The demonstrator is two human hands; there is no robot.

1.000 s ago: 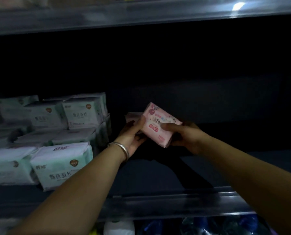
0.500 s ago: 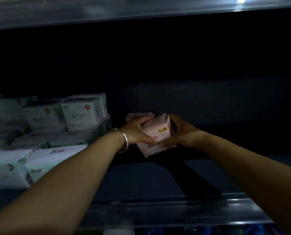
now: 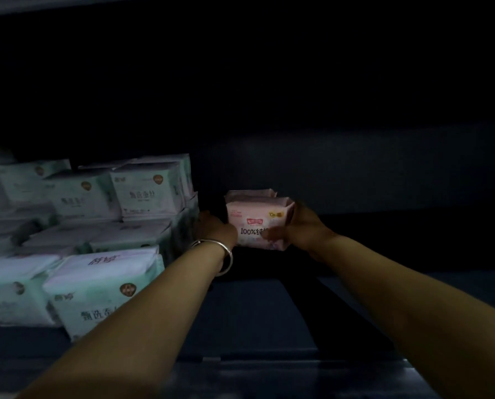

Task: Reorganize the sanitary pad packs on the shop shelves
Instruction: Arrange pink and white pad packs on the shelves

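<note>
On the dark, smooth shelf board (image 3: 255, 315) a soft pink plastic-wrapped rectangular pad pack (image 3: 255, 223) stands upright at the back, its glossy front printed with a red label and "100%" in dark lettering. Directly behind it, touching or very nearly so, a 2nd pink pack (image 3: 250, 193) of the same crimped-edge wrapper shows only its top strip.

The right hand (image 3: 299, 230) holds the front pack at its right edge: the thumb lies across the lower front of the wrapper, and the other fingers curl round the side, hidden behind the pack. The left hand (image 3: 216, 230) is at the pack's left edge, in the gap between it and the green stack; its fingers point away into shadow, so I cannot tell whether they are spread, pressed together or gripping the wrapper. A smooth, rounded silver metal bangle (image 3: 222, 254) circles the left wrist.

To the left, well filled, sit pale mint-green and white pillow-shaped plastic pad packs (image 3: 102, 286), some stacked 2 high, some flat and some on edge, each with a small round brown emblem. The nearest stack's right side stands just beside the left hand.
</note>
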